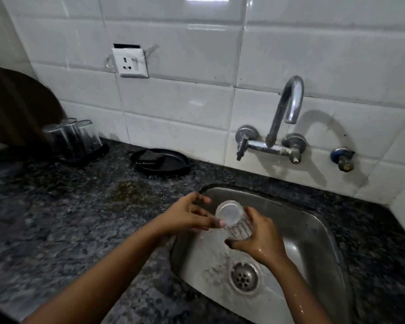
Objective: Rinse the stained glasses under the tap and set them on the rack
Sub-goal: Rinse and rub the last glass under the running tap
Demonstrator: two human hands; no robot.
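A clear ribbed glass (234,220) is held upside down and tilted over the left part of the steel sink (313,232), its base facing up. My right hand (258,239) grips its lower side, wet with drops. My left hand (189,215) touches the glass's left side with its fingertips, fingers spread. The curved chrome tap (288,106) stands on the tiled wall behind; no water stream shows from it. Two clear glasses (71,136) stand upside down on a dark tray-like rack (84,155) at the far left of the counter.
A black lidded pan (160,162) lies on the dark granite counter between rack and sink. A brownish stain (129,192) marks the counter. A wall socket (131,63) sits on the tiles, and a second valve (343,157) is right of the tap. The drain (243,275) is below my right hand.
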